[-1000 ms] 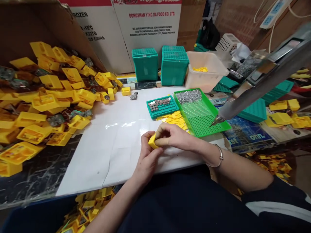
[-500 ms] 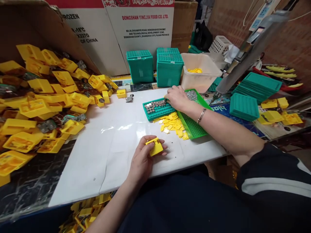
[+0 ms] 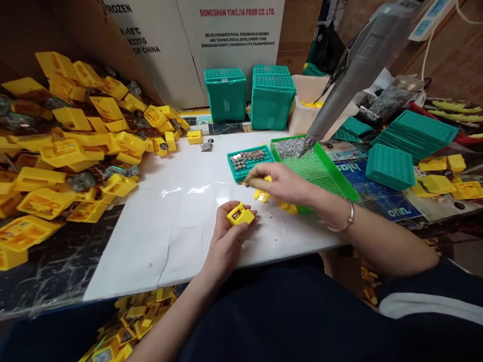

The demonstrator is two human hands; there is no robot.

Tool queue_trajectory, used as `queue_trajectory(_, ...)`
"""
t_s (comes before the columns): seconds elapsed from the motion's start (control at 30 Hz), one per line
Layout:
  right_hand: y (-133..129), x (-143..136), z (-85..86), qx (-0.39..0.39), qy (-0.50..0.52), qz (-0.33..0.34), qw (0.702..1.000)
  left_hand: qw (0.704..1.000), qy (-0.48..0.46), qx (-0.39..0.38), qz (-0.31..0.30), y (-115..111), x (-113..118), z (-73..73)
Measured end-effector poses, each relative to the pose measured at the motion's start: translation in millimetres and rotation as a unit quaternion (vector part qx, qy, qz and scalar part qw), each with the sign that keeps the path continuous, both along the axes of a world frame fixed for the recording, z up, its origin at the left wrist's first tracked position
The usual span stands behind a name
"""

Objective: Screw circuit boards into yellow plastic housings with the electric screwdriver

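Note:
My left hand (image 3: 226, 236) is closed around a small yellow plastic case (image 3: 240, 215), held above the white table with a compartment in it facing up. My right hand (image 3: 277, 182) pinches a small round button cell at its fingertips, just up and to the right of the case; blur hides its detail. Behind that hand lies a teal ribbed tray (image 3: 238, 176) with rows of silver button cells (image 3: 247, 159). Loose flat yellow covers (image 3: 261, 196) lie under and beside the right hand, partly hidden by it.
A green perforated tray (image 3: 339, 181) holds many small screws (image 3: 289, 147). Over it hangs a grey electric screwdriver (image 3: 341, 85). Yellow cases (image 3: 68, 151) are heaped at the left. Stacked teal trays (image 3: 225, 95) and a whitish bin (image 3: 302, 120) stand at the back.
My right hand has left the teal tray and come toward the yellow case, fingers pinched. The left hand has tilted the case. The screwdriver now hangs over the screws as the view shifts.

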State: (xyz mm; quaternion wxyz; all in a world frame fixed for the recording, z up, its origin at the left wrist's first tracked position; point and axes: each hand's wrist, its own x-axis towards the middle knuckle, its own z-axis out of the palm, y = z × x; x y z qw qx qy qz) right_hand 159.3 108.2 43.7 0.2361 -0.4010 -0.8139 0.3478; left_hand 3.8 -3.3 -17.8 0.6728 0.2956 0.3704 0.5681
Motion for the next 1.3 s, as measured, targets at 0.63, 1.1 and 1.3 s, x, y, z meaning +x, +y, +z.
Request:
queue_trajectory(0.63, -45.4, -5.2, -30.9, -0.118, 0.074, -0.049, 0.989, 0.979, 0.195, 0.057, -0.011, -3.6, 0.1, -3.2)
queue_trajectory(1.1, -30.4, 3.9, -16.7, 0.143, -0.375, -0.033, 0.915, 0.996, 0.083, -0.02, -0.031, -8.3, -18.5, 8.2)
queue_trajectory(1.3, -29.5, -0.4, -20.7, 0.134, -0.385, -0.041, 0.912, 0.999, 0.038, -0.022, -0.03, 0.6, -11.5, 10.5)
